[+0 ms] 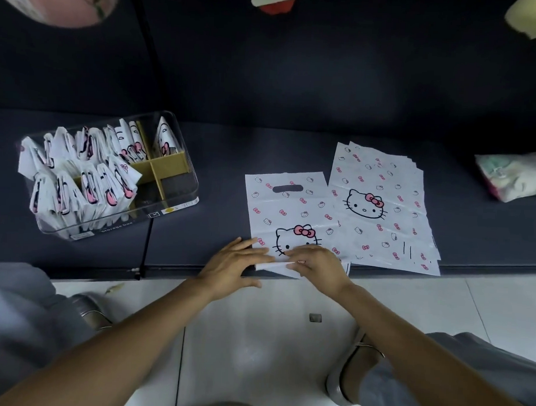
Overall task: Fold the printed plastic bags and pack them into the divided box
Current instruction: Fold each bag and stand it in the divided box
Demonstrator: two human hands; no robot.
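Right of the divided box, on the dark surface: one printed bag lying flat, near edge turned up into a narrow fold. Left hand flat, fingers spread, pressing the fold's left end; right hand pressing its right end, fingers together. Further right of the box, touching that bag, a stack of flat bags. Inside the box, folded bags upright in the left compartments.

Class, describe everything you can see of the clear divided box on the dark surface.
The divided box is a clear plastic rectangle with rounded corners and tan dividers making compartments. It stands on the dark surface, far left of both hands, which do not touch it. Folded printed bags stand upright, filling its left compartments; one stands at the back right. The front right compartment looks empty. Small labels mark its front wall.
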